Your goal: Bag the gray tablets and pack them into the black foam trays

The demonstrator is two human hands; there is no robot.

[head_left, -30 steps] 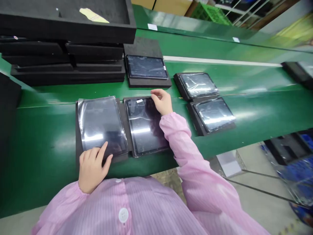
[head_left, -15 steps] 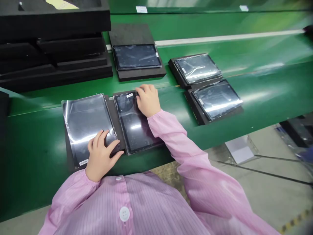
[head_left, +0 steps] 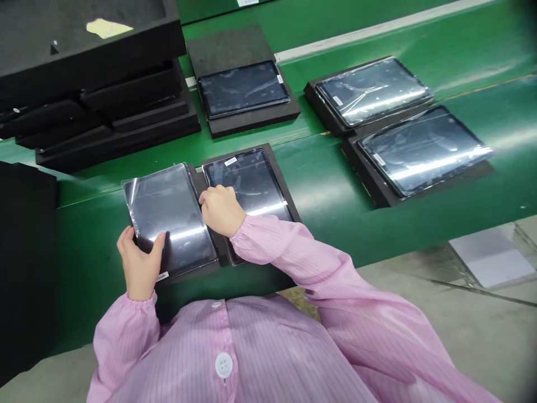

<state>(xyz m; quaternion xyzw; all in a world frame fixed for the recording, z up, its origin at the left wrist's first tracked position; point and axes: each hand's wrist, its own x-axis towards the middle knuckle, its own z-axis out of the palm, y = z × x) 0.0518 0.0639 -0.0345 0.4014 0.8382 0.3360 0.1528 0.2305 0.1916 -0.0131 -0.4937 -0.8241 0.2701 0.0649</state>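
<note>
A tablet-like screen panel (head_left: 165, 201) in clear film lies on black foam at the bench's front left. My left hand (head_left: 140, 263) is at its lower left corner, thumb over the glass and fingers spread along the left edge. Curled fingers of my right hand (head_left: 222, 210) are at the seam between this panel and a second screen panel (head_left: 262, 184); what they grip is hidden. The second panel lies on its own black foam tray, partly covered by my right hand and sleeve. Each panel bears a small white label.
Two more film-covered panels (head_left: 373, 92) lie on foam trays to the right. Another panel (head_left: 243, 89) rests on a foam block (head_left: 229, 50) behind. Stacked black foam trays (head_left: 126, 56) stand at back left, a dark block (head_left: 27, 263) at far left. The green bench (head_left: 327, 235) ends near my body.
My left hand has moved from the left panel's lower right part to its lower left corner. My right hand has left the second panel's top edge for the seam, fingers now curled.
</note>
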